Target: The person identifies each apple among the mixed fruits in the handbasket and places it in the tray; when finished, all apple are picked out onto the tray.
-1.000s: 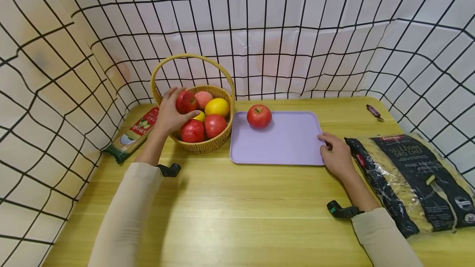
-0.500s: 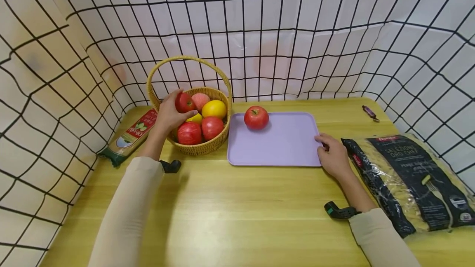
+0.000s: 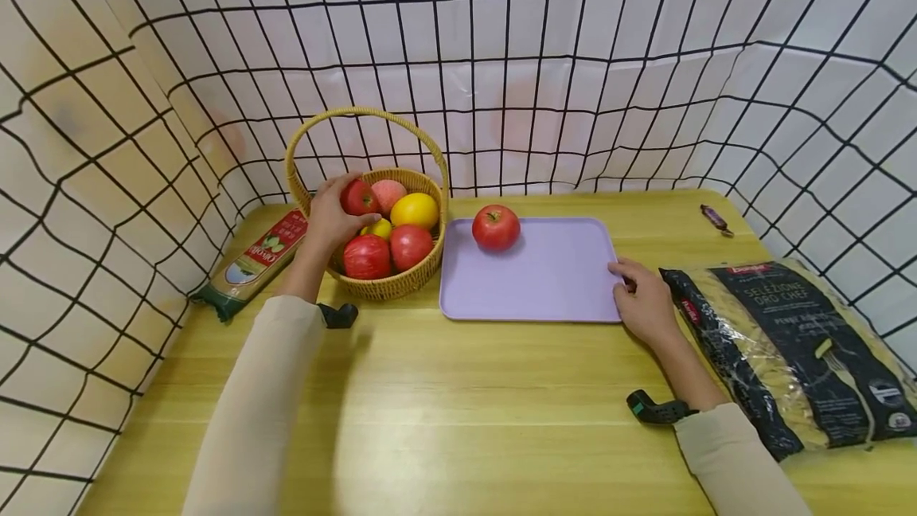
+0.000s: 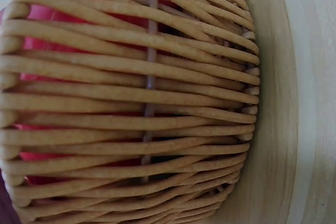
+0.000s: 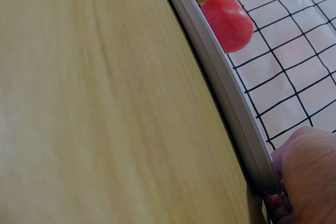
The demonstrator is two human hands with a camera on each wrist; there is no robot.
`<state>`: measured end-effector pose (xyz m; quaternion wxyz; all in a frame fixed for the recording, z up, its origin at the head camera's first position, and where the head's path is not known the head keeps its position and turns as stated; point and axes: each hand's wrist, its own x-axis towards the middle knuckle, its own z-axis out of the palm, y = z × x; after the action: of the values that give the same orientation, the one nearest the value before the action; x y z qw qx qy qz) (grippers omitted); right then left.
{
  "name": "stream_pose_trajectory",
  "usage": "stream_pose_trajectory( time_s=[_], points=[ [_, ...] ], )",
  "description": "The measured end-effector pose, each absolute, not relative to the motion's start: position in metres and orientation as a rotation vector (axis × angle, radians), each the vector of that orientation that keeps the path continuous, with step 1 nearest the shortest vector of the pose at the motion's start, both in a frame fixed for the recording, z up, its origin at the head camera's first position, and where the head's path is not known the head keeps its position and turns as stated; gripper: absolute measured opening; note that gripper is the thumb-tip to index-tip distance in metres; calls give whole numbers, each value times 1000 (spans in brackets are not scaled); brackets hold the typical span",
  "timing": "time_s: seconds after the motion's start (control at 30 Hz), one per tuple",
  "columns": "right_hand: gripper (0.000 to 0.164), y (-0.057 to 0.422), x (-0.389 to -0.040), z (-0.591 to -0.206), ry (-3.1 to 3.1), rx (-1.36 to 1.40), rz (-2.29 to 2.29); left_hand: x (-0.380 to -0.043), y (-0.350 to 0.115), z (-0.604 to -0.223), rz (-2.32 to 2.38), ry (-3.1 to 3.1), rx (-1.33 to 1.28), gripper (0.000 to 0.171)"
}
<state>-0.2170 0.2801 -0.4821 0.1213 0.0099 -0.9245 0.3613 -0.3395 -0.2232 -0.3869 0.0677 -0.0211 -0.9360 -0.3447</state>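
Observation:
In the head view my left hand (image 3: pixel 333 213) reaches into the wicker basket (image 3: pixel 390 287), its fingers and thumb around a red round fruit (image 3: pixel 361 198). The far side of that fruit is hidden. Beside it in the basket lie a pink fruit (image 3: pixel 388 195), a yellow fruit (image 3: pixel 414 212), a smaller yellow one (image 3: pixel 377 229) and two more red fruits (image 3: pixel 411 247). My right hand (image 3: pixel 646 301) pinches the right rim of the lilac tray (image 3: pixel 537 281). A tomato (image 3: pixel 496 228) sits at the tray's back left. The left wrist view holds mostly basket weave (image 4: pixel 131 87); no fingers show there.
The basket's tall arched handle (image 3: pixel 368 112) rises over the fruit. A red and green packet (image 3: pixel 261 261) lies left of it. On the right are a large pasta bag (image 3: pixel 788 349) and a small purple-wrapped item (image 3: pixel 716 220). Grid-patterned cloth (image 3: pixel 530 78) surrounds the wooden table (image 3: pixel 466 404).
My left wrist and forearm have shifted slightly right while the fingers stay around the red fruit. The right hand keeps its place on the tray; the head view has shifted a little.

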Motion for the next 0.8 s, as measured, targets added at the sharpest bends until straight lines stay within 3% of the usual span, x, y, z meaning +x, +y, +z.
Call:
stream_pose_trajectory(
  time_s=[0.8],
  points=[
    [41, 279, -216, -482, -2685, 26, 1070, -330, -222, -386, -1127, -2693, -93, 79]
  ],
)
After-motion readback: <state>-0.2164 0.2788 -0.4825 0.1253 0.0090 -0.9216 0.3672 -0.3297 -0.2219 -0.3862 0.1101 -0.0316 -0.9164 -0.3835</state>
